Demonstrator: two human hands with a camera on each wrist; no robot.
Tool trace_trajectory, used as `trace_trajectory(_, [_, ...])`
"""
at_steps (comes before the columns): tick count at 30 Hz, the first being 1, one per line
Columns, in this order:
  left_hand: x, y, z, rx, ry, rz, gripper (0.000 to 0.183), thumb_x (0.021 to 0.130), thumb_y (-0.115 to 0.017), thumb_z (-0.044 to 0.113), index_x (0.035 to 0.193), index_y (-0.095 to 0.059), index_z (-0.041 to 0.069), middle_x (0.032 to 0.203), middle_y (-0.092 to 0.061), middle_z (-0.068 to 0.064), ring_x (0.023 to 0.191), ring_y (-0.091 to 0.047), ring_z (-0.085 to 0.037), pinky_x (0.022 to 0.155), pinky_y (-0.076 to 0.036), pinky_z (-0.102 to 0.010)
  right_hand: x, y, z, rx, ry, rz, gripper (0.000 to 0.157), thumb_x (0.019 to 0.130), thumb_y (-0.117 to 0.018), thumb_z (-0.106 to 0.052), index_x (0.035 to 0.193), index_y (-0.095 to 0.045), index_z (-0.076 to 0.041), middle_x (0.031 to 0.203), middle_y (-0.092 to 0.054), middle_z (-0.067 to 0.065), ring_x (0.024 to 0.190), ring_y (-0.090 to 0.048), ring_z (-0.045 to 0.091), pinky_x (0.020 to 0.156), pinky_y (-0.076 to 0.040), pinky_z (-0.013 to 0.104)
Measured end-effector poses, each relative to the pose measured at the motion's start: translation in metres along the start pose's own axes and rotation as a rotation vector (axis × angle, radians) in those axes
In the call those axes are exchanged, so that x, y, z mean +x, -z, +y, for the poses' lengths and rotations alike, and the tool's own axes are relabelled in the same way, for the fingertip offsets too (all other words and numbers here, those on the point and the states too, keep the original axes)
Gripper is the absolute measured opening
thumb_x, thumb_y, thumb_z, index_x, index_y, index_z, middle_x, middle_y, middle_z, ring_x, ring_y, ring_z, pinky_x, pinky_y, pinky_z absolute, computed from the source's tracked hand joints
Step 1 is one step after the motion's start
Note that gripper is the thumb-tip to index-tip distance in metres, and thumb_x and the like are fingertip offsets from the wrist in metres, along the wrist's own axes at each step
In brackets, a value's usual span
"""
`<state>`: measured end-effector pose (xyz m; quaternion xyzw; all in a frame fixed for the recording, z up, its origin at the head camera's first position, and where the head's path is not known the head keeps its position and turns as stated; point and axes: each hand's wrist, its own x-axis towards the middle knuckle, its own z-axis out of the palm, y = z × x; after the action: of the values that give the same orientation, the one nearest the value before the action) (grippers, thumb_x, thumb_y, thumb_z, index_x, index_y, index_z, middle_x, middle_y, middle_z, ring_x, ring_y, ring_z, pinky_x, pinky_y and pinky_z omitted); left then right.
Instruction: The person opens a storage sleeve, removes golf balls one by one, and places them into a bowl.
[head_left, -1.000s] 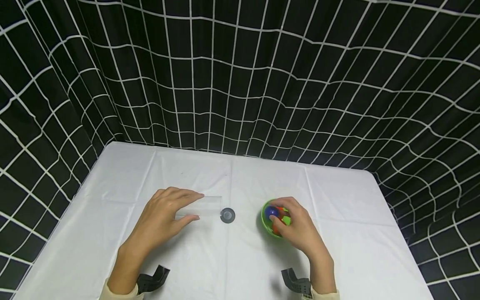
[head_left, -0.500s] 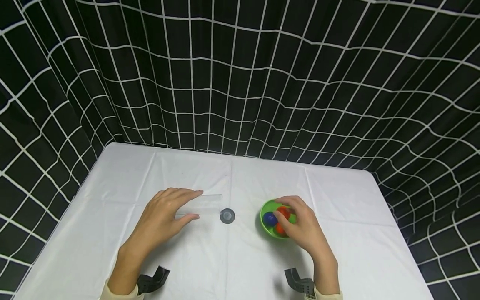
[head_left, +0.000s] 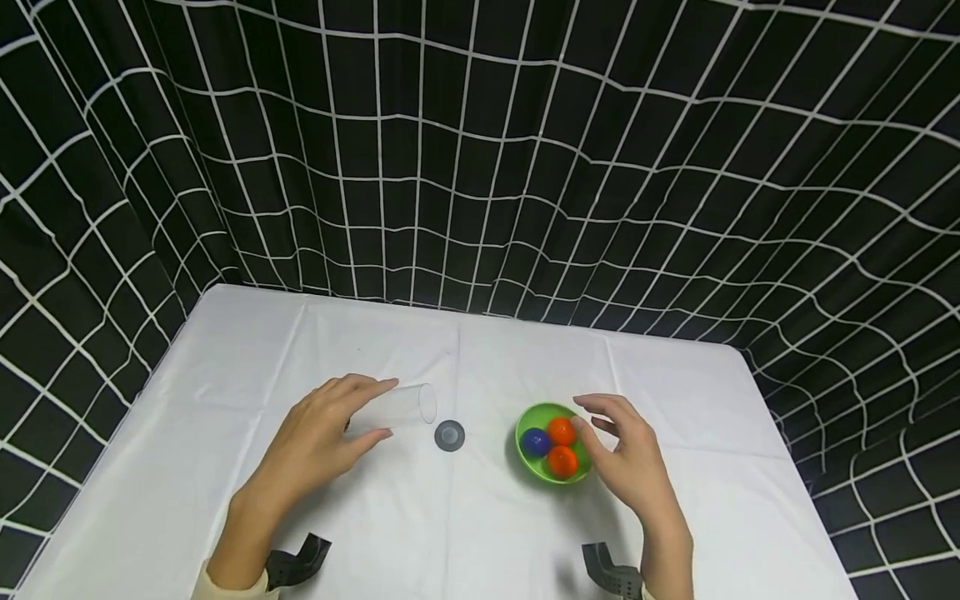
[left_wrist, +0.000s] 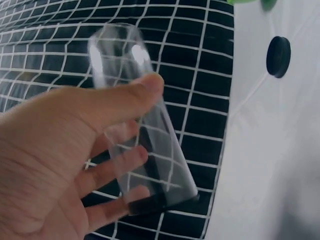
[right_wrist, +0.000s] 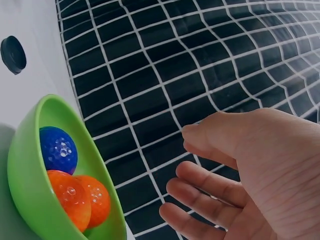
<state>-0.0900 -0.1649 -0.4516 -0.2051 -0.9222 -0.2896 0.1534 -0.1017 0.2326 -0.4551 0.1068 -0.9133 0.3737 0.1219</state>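
Observation:
My left hand (head_left: pixel 318 433) grips a clear tube (left_wrist: pixel 157 155) between thumb and fingers, above the table's left half. One end of the tube is dark, as the left wrist view shows; the round rim of the other end points right in the head view. A green bowl (right_wrist: pixel 22 165) holds a blue golf ball (head_left: pixel 536 442) and two orange golf balls (head_left: pixel 562 461). Just right of the bowl is my right hand (head_left: pixel 633 458), its fingers relaxed and holding nothing. On the cloth between the tube and the bowl lies a dark grey round cap (head_left: pixel 450 436).
A white cloth (head_left: pixel 480 533) with fold creases covers the table. Black curtains with a white grid (head_left: pixel 465 167) stand behind it and along both sides. Each wrist carries a dark strap mount (head_left: pixel 300 560).
The blue ball, earlier at my right fingertips, now lies in the bowl. My right hand has drawn away to the right. The tube has turned slightly, so its round end shows.

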Motion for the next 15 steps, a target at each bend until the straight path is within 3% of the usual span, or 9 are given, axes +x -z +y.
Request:
trace_trajectory(2, [0.0006, -0.001, 0.0001, -0.018, -0.014, 0.01, 0.059, 0.086, -0.089, 0.026, 0.141, -0.068, 0.024, 0.125, -0.073, 0.003, 0.11, -0.07, -0.019, 0.089, -0.058, -0.042, -0.0002, 0.0001, 0.0009, 0.003, -0.004, 0.008, 0.024, 0.099, -0.073, -0.008, 0.122, -0.074, -0.009, 0.125, -0.072, 0.006, 0.117, -0.069, 0.018, 0.098, -0.055, 0.012])
trace_trajectory(5, [0.0017, -0.004, 0.0011, -0.049, -0.023, 0.014, 0.062, 0.087, -0.089, 0.026, 0.144, -0.065, 0.025, 0.126, -0.071, 0.004, 0.11, -0.071, -0.017, 0.086, -0.059, -0.04, 0.0007, 0.0005, 0.0019, 0.008, 0.0, 0.01, 0.023, 0.099, -0.072, -0.007, 0.122, -0.073, -0.008, 0.124, -0.072, 0.007, 0.117, -0.069, 0.021, 0.097, -0.054, 0.01])
trace_trajectory(9, [0.0007, -0.0073, 0.002, -0.076, -0.006, 0.005, 0.064, 0.088, -0.088, 0.028, 0.147, -0.063, 0.026, 0.128, -0.071, 0.004, 0.118, -0.072, -0.02, 0.09, -0.061, -0.044, 0.0017, 0.0002, 0.0024, 0.018, 0.0, -0.007, 0.024, 0.099, -0.072, -0.007, 0.123, -0.073, -0.009, 0.125, -0.072, 0.006, 0.119, -0.069, 0.025, 0.098, -0.057, 0.016])
trace_trajectory(15, [-0.0001, -0.0087, 0.0004, -0.101, 0.028, -0.002, 0.061, 0.087, -0.089, 0.027, 0.142, -0.065, 0.024, 0.127, -0.071, 0.004, 0.116, -0.074, -0.02, 0.089, -0.062, -0.045, -0.0001, -0.0008, 0.0028, 0.017, -0.003, -0.023, 0.023, 0.1, -0.072, -0.01, 0.123, -0.073, -0.009, 0.125, -0.072, 0.005, 0.118, -0.07, 0.025, 0.099, -0.061, 0.029])
